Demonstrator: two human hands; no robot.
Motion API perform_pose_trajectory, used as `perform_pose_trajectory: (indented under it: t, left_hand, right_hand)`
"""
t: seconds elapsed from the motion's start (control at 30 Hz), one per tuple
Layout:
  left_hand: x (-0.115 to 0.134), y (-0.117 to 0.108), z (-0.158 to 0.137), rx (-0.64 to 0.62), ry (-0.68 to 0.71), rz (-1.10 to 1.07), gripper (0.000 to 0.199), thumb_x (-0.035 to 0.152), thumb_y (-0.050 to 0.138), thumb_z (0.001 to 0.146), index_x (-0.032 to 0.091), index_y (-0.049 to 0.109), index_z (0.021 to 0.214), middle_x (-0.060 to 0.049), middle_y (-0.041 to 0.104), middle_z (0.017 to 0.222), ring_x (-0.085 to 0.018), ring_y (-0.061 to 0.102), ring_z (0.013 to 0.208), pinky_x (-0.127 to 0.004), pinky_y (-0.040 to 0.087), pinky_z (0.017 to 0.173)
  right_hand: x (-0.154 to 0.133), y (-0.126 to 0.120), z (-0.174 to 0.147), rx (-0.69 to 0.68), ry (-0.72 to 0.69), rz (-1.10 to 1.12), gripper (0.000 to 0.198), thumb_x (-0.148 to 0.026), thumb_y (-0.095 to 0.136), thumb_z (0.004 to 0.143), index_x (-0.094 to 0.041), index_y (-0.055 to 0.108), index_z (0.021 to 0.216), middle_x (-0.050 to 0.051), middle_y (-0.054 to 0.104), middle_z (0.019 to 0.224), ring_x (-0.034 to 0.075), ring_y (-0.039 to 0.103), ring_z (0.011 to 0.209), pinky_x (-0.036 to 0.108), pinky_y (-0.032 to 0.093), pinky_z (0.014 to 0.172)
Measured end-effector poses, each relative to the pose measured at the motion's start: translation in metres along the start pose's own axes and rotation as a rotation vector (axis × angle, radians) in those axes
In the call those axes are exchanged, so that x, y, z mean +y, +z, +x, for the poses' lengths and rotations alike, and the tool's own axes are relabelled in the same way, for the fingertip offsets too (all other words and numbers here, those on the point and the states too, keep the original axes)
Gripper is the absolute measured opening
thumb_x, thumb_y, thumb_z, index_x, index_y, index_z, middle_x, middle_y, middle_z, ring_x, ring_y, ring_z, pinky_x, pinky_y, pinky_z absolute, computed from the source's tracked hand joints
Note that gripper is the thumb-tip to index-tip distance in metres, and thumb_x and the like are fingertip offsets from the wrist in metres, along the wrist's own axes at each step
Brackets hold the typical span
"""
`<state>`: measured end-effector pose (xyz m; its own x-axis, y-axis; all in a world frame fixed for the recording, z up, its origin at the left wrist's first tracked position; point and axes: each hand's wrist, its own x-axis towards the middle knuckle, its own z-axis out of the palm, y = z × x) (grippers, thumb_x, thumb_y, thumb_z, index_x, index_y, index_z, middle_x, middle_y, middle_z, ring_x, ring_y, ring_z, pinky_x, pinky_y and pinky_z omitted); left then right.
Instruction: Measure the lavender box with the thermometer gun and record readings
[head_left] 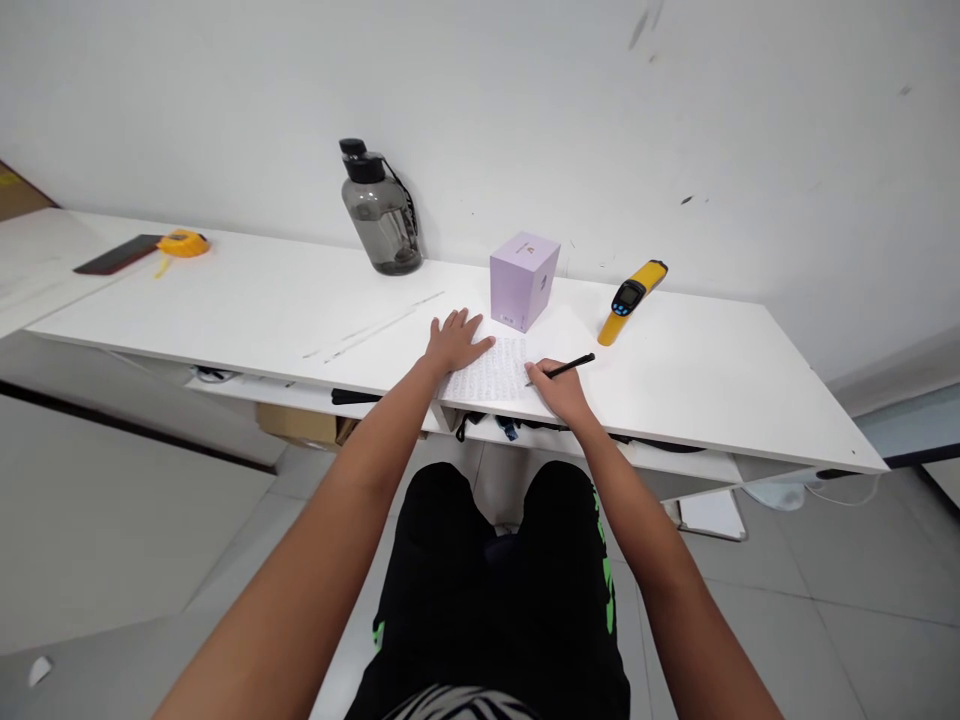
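Observation:
A sheet of paper (491, 372) covered in rows of small marks lies at the front edge of the white desk (300, 310). Across its upper left part, my left hand (455, 342) rests flat with the fingers spread. My right hand (559, 388) grips a black pen (571, 366), whose tip points down at the paper's right side. Just behind the sheet stands a lilac box (514, 285). To the right of the box lies a yellow and black infrared thermometer (632, 300) with a small screen.
A large grey water bottle (382, 222) stands against the wall, left of the box. Farther left are a yellow tape measure (182, 243) and a dark flat object (118, 255). Under the desktop, a shelf (487, 430) holds cables and small items. My knees are below the desk's front edge.

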<state>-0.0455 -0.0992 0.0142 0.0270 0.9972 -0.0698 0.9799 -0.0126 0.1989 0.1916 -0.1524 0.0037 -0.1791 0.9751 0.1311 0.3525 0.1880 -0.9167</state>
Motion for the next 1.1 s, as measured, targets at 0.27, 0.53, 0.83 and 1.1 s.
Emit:
perform_pose_trajectory:
  t: [0.27, 0.53, 0.83, 1.1]
  left_hand:
    - [-0.0013, 0.0012, 0.0007, 0.006, 0.001, -0.003, 0.083, 0.071, 0.027, 0.094, 0.025, 0.026, 0.163, -0.011, 0.015, 0.174, -0.03, 0.009, 0.162, -0.059, 0.005, 0.128]
    - [-0.0024, 0.003, 0.0021, 0.009, -0.002, 0.013, 0.084, 0.073, 0.025, 0.094, 0.026, 0.025, 0.164, -0.009, 0.014, 0.174, -0.03, 0.009, 0.162, -0.058, 0.006, 0.128]
    - [0.0002, -0.0002, -0.0005, 0.005, -0.007, 0.0, 0.084, 0.072, 0.026, 0.094, 0.025, 0.026, 0.163, -0.01, 0.014, 0.174, -0.029, 0.009, 0.162, -0.059, 0.005, 0.128]
    - [0.0002, -0.0002, 0.0001, -0.003, -0.002, -0.003, 0.084, 0.072, 0.026, 0.094, 0.024, 0.026, 0.164, -0.01, 0.014, 0.174, -0.031, 0.009, 0.162, -0.059, 0.005, 0.128]
  right_hand:
    - [-0.0001, 0.0007, -0.0007, 0.019, -0.003, -0.009, 0.038, -0.05, 0.056, 0.084, -0.023, 0.05, 0.057, -0.001, 0.052, 0.057, 0.018, 0.051, 0.064, 0.031, 0.038, 0.063]
    - [0.0012, 0.0014, 0.0005, 0.027, 0.003, -0.001, 0.037, -0.047, 0.056, 0.083, -0.024, 0.045, 0.056, -0.003, 0.046, 0.056, 0.017, 0.048, 0.062, 0.03, 0.036, 0.062]
    - [-0.0014, 0.0007, 0.0001, 0.009, 0.016, 0.005, 0.037, -0.047, 0.057, 0.083, -0.023, 0.048, 0.056, -0.002, 0.053, 0.057, 0.017, 0.05, 0.063, 0.031, 0.037, 0.063]
    - [-0.0007, 0.0014, -0.0001, 0.029, 0.02, -0.015, 0.037, -0.048, 0.056, 0.084, -0.024, 0.047, 0.057, -0.002, 0.05, 0.058, 0.018, 0.051, 0.064, 0.031, 0.038, 0.063]
